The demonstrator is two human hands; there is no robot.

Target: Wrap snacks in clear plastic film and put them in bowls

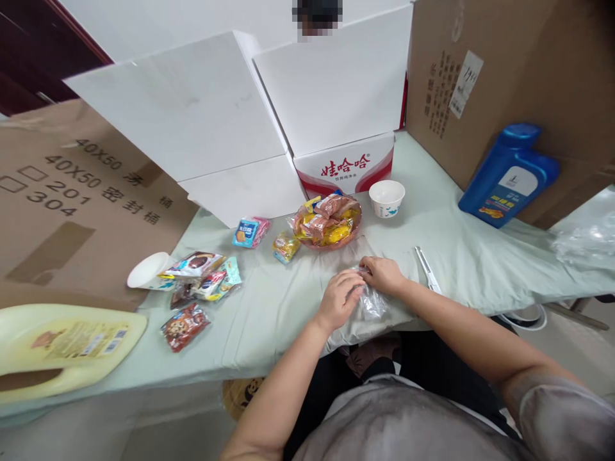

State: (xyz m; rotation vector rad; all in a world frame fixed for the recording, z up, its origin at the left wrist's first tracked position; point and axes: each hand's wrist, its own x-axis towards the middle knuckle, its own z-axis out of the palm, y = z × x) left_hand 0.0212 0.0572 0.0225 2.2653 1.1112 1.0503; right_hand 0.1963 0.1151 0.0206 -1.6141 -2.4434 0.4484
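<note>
Near the table's front edge, my left hand (340,298) has its fingers curled on a crumpled clear plastic bag (372,306). My right hand (383,276) pinches the same bag from the other side. Part of the bag is hidden under the fingers. Just beyond it sits a round basket (339,244) heaped with wrapped snacks (327,218). A yellow-gold packet (286,246) lies left of the basket. To the right of my right hand is a white utility knife (426,269).
A paper bowl (387,197) stands behind the basket. At left, several snack packets (192,264) lie by a tipped paper bowl (150,271) and a pale yellow jug (72,346). White boxes (192,115), a blue bottle (512,176) and a brown carton (509,83) line the back and right.
</note>
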